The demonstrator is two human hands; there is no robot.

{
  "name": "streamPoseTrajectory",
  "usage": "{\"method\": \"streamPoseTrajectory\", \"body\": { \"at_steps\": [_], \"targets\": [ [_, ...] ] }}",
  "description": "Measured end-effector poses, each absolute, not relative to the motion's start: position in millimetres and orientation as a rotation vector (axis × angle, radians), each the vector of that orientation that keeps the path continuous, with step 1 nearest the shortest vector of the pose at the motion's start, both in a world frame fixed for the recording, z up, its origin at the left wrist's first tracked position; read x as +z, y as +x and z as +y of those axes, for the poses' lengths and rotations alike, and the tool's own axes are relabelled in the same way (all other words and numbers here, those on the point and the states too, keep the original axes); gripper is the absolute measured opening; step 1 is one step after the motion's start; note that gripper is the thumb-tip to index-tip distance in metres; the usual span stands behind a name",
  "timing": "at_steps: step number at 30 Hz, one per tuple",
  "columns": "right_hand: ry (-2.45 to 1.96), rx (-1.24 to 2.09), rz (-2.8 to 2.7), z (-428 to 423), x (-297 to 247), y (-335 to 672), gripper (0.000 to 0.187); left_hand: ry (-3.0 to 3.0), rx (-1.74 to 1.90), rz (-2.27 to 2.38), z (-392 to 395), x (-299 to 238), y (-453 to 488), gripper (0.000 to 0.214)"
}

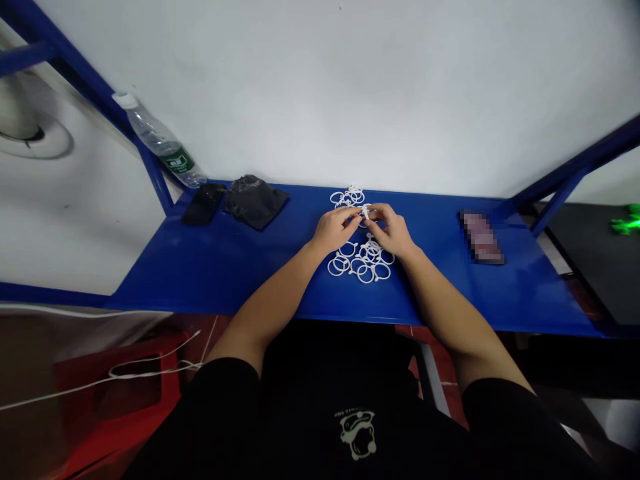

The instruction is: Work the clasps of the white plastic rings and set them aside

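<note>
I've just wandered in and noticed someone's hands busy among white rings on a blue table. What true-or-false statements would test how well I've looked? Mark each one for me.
1. The left hand and right hand both have fingers at a small white piece. True.
2. All the loose white rings lie beyond the hands. False: one pile of white rings lies nearer the person, between the forearms.
3. A dark drawstring pouch lies on the blue table, left of the hands. True.
4. The bottle has a red cap. False: the clear plastic bottle has a white cap.
5. The plastic stool at lower left is red. True.
</note>
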State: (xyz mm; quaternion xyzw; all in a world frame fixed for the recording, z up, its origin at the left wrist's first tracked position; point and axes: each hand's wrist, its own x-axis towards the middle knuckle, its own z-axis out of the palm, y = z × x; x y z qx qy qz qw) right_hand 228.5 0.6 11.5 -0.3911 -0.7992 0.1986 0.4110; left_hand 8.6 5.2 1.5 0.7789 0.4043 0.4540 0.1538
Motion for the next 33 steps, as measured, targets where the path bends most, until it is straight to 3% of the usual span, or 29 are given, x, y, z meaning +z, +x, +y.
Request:
{"method": "streamPoseTrajectory", "body": {
  "at_steps": [3, 9, 13, 26, 33],
  "targets": [
    [-0.964, 0.496, -2.060, 2, 10, 230, 0.044, 2.281, 1.328, 1.191, 2, 3, 10, 0.018],
    [-0.953, 0.441, -2.095, 2, 10, 229, 0.032, 2.228, 1.315, 1.296, 6, 0, 11, 0.007],
    [-0.917, 0.359, -2.081, 1, 15, 228, 0.030, 2.235, 1.280, 1.242, 6, -3, 12, 0.015],
    [-1.001, 0.376, -2.078, -6, 24, 228, 0.046, 2.408, 1.174, 1.147, -1, 8, 9, 0.019],
    [-1.022, 0.419, -2.075, -8, 23, 225, 0.038, 2.411, 1.131, 1.154, -4, 13, 8, 0.022]
  ]
}}
